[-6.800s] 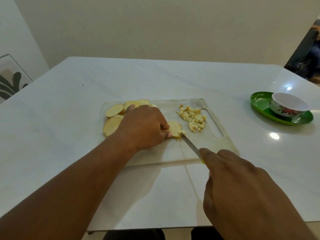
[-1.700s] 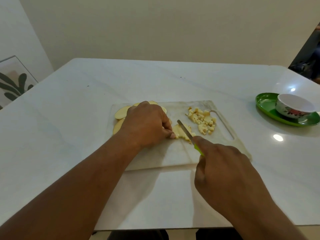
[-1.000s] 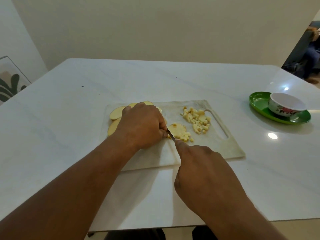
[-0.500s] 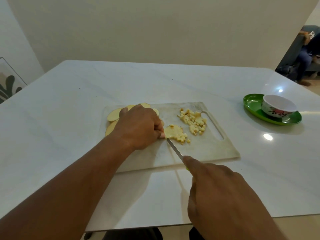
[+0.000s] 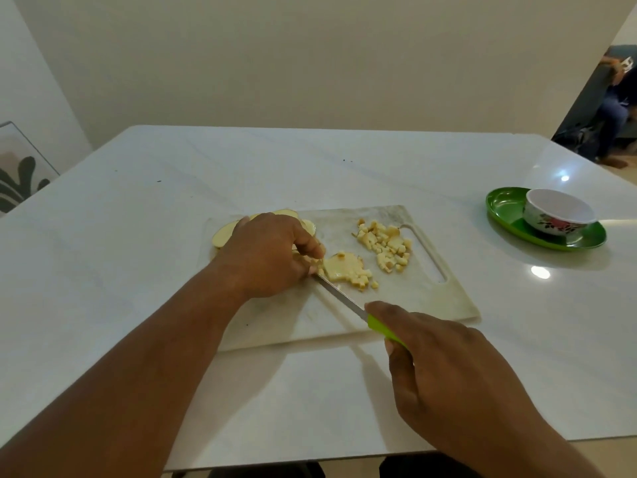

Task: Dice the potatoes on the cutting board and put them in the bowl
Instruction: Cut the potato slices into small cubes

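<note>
On the cutting board [image 5: 424, 307], mid-table | dicing step in hand | left hand [image 5: 267, 255] curled, pinning potato slice [image 5: 341, 267] | right hand [image 5: 458, 370] wrapped round knife [image 5: 339, 296], blade at slice's near-left edge | diced heap [image 5: 386, 244] right of slice, whole slices [image 5: 224, 234] far left | bowl [image 5: 560, 215] far right, apparently unfilled | next: further cuts clear of fingertips

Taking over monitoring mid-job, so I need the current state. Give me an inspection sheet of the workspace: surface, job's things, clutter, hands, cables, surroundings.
Surface: white table, glossy, with light reflections.
Job's things: cutting board carries whole potato slices, a partly cut slice and a diced pile; bowl stands on a green plate, no potato seen in it.
Clutter: nothing seen.
Hands: left hand holds the partly cut slice; right hand grips the knife.
Cables: nothing seen.
Surroundings: plain wall, framed picture left, seated person far right.
</note>
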Available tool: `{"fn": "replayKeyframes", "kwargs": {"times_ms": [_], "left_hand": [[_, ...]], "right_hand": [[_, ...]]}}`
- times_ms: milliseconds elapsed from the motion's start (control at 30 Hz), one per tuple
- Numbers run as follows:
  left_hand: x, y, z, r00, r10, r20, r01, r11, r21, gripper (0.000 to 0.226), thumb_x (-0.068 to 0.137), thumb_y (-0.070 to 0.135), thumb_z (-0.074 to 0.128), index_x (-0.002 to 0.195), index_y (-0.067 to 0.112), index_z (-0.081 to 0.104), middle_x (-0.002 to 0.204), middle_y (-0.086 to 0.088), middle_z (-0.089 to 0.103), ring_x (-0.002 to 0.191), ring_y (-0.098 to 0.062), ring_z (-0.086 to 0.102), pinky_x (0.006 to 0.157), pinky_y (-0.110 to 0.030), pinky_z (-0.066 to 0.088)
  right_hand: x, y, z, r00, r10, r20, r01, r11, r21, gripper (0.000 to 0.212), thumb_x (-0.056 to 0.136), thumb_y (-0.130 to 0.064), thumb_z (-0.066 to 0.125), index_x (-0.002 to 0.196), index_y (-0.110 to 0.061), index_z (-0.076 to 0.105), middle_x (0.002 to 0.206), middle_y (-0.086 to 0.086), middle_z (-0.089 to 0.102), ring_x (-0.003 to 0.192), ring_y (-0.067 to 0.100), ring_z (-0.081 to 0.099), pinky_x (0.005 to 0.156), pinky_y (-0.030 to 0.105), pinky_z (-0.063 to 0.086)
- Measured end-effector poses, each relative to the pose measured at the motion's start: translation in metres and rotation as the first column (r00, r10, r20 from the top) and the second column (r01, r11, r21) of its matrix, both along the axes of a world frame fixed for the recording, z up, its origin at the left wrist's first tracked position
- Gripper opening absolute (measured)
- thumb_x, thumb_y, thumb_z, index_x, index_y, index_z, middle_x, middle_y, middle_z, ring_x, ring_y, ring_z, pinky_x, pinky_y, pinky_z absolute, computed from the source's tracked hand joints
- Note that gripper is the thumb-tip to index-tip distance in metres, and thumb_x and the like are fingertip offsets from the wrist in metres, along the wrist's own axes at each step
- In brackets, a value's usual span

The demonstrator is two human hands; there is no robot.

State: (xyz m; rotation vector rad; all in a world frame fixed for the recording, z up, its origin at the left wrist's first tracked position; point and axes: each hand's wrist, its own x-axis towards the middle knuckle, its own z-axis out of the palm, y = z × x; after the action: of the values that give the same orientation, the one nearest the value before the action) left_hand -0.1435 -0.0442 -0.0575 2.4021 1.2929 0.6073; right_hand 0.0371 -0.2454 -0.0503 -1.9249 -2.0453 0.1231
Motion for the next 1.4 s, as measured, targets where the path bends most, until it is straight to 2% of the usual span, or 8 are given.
{"fn": "replayKeyframes", "kwargs": {"times_ms": [167, 433, 667, 833, 933, 1267, 1333, 1400], "left_hand": [[0.001, 0.0, -0.005, 0.999, -0.017, -0.039, 0.017, 1.0, 0.021, 0.028, 0.073, 0.052, 0.072, 0.1, 0.048, 0.077, 0.101, 0.027, 0.071, 0.11, -0.006, 0.061, 0.112, -0.055, 0.04], [0.005, -0.002, -0.005, 0.993, 0.034, -0.112, -0.025, 0.997, 0.077, 0.03, 0.081, 0.057, 0.075, 0.109, 0.047, 0.074, 0.111, 0.025, 0.07, 0.122, -0.006, 0.054, 0.123, -0.06, 0.015], [0.012, -0.011, -0.003, 0.989, 0.058, -0.14, -0.045, 0.995, 0.094, 0.036, 0.084, 0.059, 0.072, 0.119, 0.048, 0.071, 0.107, 0.024, 0.071, 0.123, -0.008, 0.051, 0.124, -0.06, 0.011], [0.011, -0.012, 0.002, 0.987, 0.129, -0.096, -0.114, 0.983, 0.146, 0.035, 0.072, 0.065, 0.079, 0.102, 0.045, 0.075, 0.097, 0.024, 0.069, 0.114, -0.01, 0.054, 0.116, -0.055, 0.03], [0.011, -0.015, 0.008, 0.97, 0.16, -0.182, -0.133, 0.979, 0.152, 0.024, 0.077, 0.064, 0.077, 0.086, 0.042, 0.076, 0.101, 0.022, 0.066, 0.118, -0.01, 0.047, 0.116, -0.057, 0.027], [0.023, -0.017, 0.002, 0.959, 0.062, -0.276, -0.041, 0.996, 0.083, 0.025, 0.1, 0.046, 0.057, 0.122, 0.055, 0.067, 0.131, 0.027, 0.051, 0.138, -0.01, 0.029, 0.122, -0.064, 0.007], [0.023, -0.012, 0.001, 0.966, 0.041, -0.257, -0.026, 0.998, 0.06, 0.025, 0.099, 0.044, 0.061, 0.119, 0.055, 0.068, 0.13, 0.028, 0.052, 0.137, -0.008, 0.031, 0.122, -0.062, 0.013], [0.02, -0.004, 0.003, 0.989, 0.002, -0.148, -0.001, 1.0, 0.001, 0.021, 0.093, 0.037, 0.07, 0.108, 0.052, 0.074, 0.122, 0.026, 0.062, 0.125, -0.006, 0.051, 0.112, -0.054, 0.039]], "right_hand": [[0.005, 0.007, -0.007, 0.998, -0.055, 0.024, 0.056, 0.998, -0.006, 0.052, 0.093, -0.034, 0.036, 0.144, -0.044, 0.037, 0.092, -0.016, 0.063, 0.075, 0.011, 0.057, 0.067, 0.023, 0.049], [0.022, 0.023, 0.001, 0.992, -0.123, 0.018, 0.123, 0.992, -0.033, 0.052, 0.097, -0.03, 0.043, 0.145, -0.049, 0.036, 0.113, -0.018, 0.065, 0.086, 0.009, 0.055, 0.074, 0.022, 0.044], [0.028, 0.035, -0.001, 0.981, -0.192, 0.033, 0.192, 0.981, -0.002, 0.051, 0.097, -0.027, 0.045, 0.145, -0.044, 0.041, 0.121, -0.012, 0.066, 0.096, 0.013, 0.061, 0.076, 0.027, 0.046], [0.038, 0.031, -0.003, 0.982, -0.188, -0.033, 0.189, 0.982, 0.026, 0.046, 0.098, -0.028, 0.048, 0.141, -0.043, 0.048, 0.121, -0.013, 0.067, 0.099, 0.011, 0.061, 0.077, 0.025, 0.044], [0.047, 0.015, -0.002, 0.992, -0.123, -0.04, 0.122, 0.992, -0.026, 0.044, 0.096, -0.035, 0.047, 0.137, -0.05, 0.051, 0.122, -0.024, 0.065, 0.103, 0.005, 0.061, 0.085, 0.023, 0.048], [0.071, 0.031, -0.009, 0.986, -0.159, -0.042, 0.161, 0.987, 0.031, 0.045, 0.093, -0.025, 0.056, 0.131, -0.048, 0.059, 0.113, -0.017, 0.071, 0.094, 0.011, 0.064, 0.075, 0.026, 0.05], [0.07, 0.036, -0.005, 0.987, -0.152, -0.05, 0.153, 0.988, 0.034, 0.045, 0.094, -0.025, 0.056, 0.133, -0.048, 0.058, 0.117, -0.017, 0.07, 0.097, 0.012, 0.064, 0.077, 0.028, 0.051], [0.066, 0.041, 0.0, 0.991, -0.124, -0.054, 0.126, 0.992, 0.034, 0.045, 0.095, -0.025, 0.054, 0.135, -0.047, 0.056, 0.12, -0.016, 0.069, 0.1, 0.012, 0.064, 0.078, 0.028, 0.052]]}}
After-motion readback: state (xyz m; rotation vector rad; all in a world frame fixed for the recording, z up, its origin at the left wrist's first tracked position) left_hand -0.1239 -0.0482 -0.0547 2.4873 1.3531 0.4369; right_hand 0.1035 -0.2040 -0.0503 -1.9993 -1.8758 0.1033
